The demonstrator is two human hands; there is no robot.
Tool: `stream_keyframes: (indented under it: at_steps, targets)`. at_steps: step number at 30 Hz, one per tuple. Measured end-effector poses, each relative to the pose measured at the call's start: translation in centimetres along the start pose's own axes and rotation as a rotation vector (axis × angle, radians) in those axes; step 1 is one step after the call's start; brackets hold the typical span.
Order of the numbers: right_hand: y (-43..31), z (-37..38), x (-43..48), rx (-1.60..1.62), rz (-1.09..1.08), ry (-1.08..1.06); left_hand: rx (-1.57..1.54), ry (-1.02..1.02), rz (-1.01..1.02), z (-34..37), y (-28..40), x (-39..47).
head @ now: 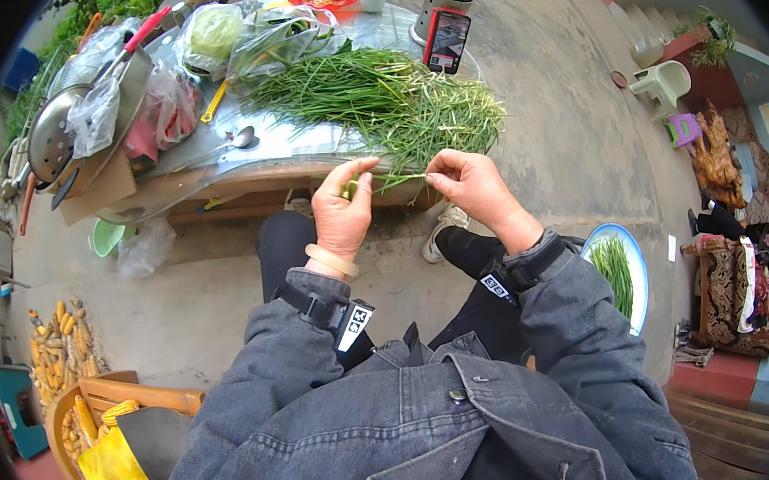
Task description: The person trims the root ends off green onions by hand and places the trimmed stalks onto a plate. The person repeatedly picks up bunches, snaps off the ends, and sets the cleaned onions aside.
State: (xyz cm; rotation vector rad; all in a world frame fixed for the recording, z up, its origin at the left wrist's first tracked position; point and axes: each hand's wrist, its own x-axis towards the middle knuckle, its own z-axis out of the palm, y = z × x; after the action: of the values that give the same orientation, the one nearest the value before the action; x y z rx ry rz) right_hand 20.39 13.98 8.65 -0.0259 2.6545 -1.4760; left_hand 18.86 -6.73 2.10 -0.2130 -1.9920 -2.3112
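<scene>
A thin green chive stalk (396,179) spans the gap between my two hands, in front of the table's near edge. My left hand (346,208) holds its left end, with the thumb and fingers curled around green stems. On the right, my right hand (464,182) pinches the pale end between thumb and forefinger. Just beyond them, a large heap of chives (371,94) covers the near right part of the table, with the tangled, paler ones at its right. More chives (612,267) lie in a blue-rimmed white basin (640,295) at the lower right.
A phone (446,41) leans against a metal utensil holder (421,22) behind the heap. On the table's left are a spoon (244,137), a yellow-handled tool (215,103), bagged cabbage (213,32) and a steel colander (54,135). A green bowl (106,237) sits below the table; corn cobs (60,346) lie lower left.
</scene>
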Motion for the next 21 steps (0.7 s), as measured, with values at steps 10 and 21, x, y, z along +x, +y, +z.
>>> stream_keyframes:
  at_steps: [10,21]
  targets:
    - [-0.7,1.4,-3.1,-0.052,-0.136,-0.017,-0.186,-0.428,-0.452,0.1,-0.3,-2.4]
    - [-0.4,2.1,-1.0,0.225,-0.055,0.091,-0.328,-0.440,-0.479,-1.0,0.4,-2.0]
